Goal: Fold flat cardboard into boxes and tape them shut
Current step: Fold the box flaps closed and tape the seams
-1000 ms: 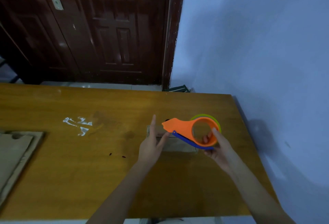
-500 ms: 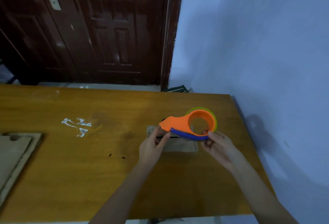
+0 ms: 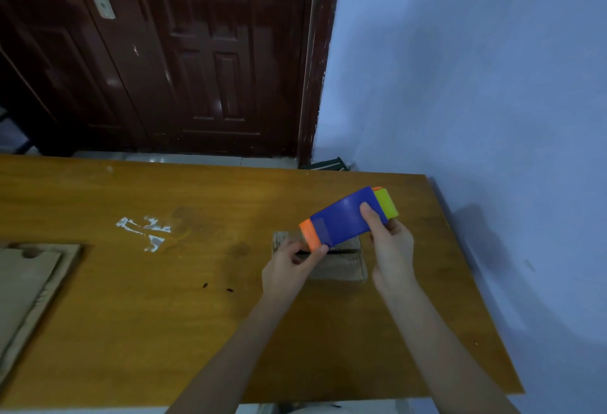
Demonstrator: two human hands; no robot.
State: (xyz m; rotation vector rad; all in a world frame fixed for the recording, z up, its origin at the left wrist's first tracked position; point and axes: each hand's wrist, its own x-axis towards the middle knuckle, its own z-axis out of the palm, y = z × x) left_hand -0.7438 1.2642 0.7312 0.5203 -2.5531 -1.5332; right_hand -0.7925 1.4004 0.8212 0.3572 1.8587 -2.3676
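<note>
My right hand (image 3: 392, 251) grips the tape dispenser (image 3: 345, 218) above the small cardboard box (image 3: 341, 265), thumb pressed on its blue side. The box lies on the bench (image 3: 131, 315), mostly hidden behind my hands. The fingers of my left hand (image 3: 287, 270) pinch at the dispenser's orange end; whether they hold tape, I cannot tell. Left of the box, flat cardboard (image 3: 23, 285) is cut off by the frame edge.

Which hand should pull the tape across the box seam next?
Probably the left hand: its fingers pinch at the tape dispenser's orange front end, over the small box. The right hand grips the dispenser's body, steadying it.
</note>
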